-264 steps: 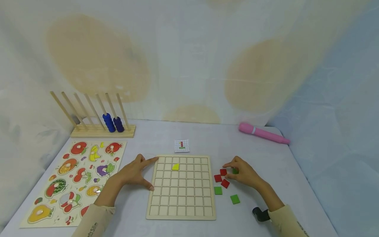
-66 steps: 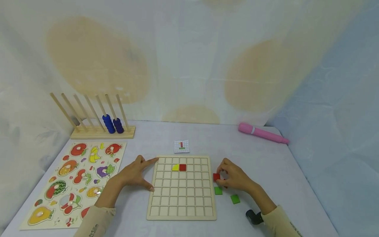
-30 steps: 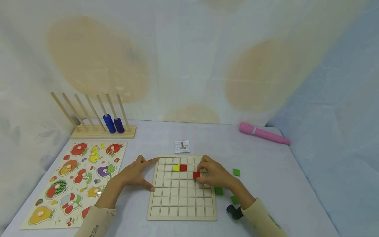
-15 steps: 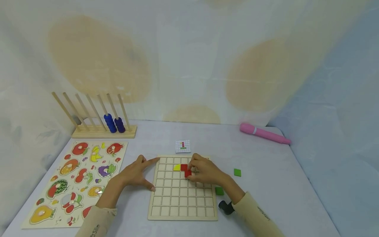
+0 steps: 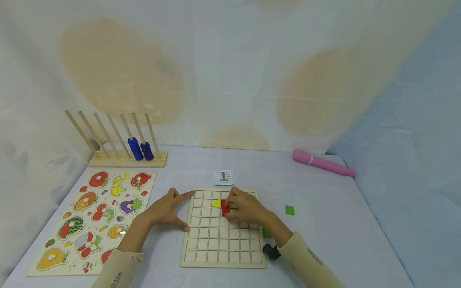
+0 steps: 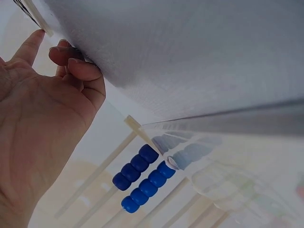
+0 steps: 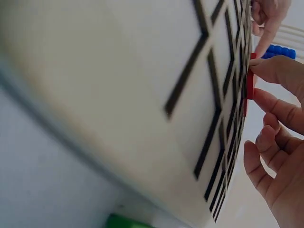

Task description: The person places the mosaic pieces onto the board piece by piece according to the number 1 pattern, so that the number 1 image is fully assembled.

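Note:
A wooden grid board [image 5: 218,256] lies flat in the head view. On it sit a yellow tile [image 5: 216,203] with a cut corner and, to its right, a red square tile [image 5: 223,202]. My right hand [image 5: 249,209] pinches a second red tile [image 5: 225,212] between thumb and index finger, just below the first. In the right wrist view that held tile [image 7: 250,78] is seen edge-on at the board's surface. My left hand [image 5: 163,209] touches the board's left edge with straight index finger and thumb; its other fingers curl loosely in the left wrist view.
A small pattern card [image 5: 223,177] lies behind the board. Green tiles [image 5: 289,210] lie to the right, one partly behind my right wrist. A fruit puzzle [image 5: 90,224] and a peg abacus [image 5: 127,160] stand left; a pink stick [image 5: 324,164] lies back right.
My right hand has picked up a red tile from the board's right and carried it left to below the placed red tile, itself laid earlier. The left hand has stayed put.

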The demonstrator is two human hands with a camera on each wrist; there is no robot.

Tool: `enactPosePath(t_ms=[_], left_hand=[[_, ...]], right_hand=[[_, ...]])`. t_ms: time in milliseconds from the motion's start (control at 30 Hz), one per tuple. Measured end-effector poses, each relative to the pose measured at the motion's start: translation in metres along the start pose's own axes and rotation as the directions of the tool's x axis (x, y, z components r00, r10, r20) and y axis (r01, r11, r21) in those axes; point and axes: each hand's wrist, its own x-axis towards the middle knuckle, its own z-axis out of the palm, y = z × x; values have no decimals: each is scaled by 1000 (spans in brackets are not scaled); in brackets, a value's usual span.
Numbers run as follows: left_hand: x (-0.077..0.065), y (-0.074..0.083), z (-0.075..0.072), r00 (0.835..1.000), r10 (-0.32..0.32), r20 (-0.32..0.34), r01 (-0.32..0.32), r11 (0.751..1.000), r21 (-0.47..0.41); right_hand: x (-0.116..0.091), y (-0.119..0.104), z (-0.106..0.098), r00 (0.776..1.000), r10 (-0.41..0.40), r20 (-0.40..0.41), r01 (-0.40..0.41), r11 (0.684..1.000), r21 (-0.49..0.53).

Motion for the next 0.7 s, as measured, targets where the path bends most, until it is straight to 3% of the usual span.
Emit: enactPosePath(t_ms=[533,700], left_hand=[[0,1,0,1000,4,-3,-4,1000,12],[0,1,-1,1000,1,-2,-1,1000,9]], right_hand=[[-5,-1,7,996,-37,-80,33,998,-51],[-8,0,5,997,0,-76,-4,999,-52]])
